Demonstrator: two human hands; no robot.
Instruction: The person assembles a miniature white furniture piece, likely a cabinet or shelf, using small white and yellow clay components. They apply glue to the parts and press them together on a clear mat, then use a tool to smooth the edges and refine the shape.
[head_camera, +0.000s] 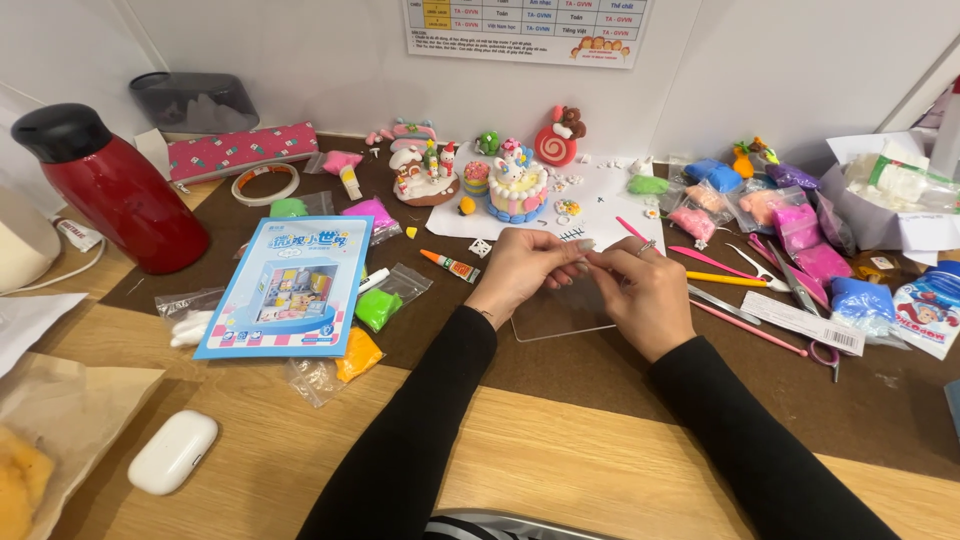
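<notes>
My left hand (527, 270) and my right hand (645, 295) meet fingertip to fingertip over a clear plastic sheet (560, 315) on the brown mat (600, 380). Both pinch something very small between them; what it is cannot be made out. Just beyond the hands lies a white paper (590, 200) with tiny clay bits. A small clay cake (517, 185) and a clay house model (425, 175) stand behind it. A glue tube (450, 265) lies left of my left hand.
A red thermos (110, 185) stands far left. A blue booklet (285, 290) and bags of coloured clay (378, 308) lie left of the hands. Pink and yellow modelling tools (725, 270), scissors (825, 352) and more clay bags (800, 235) lie right. A white earbud case (172, 452) rests near the front.
</notes>
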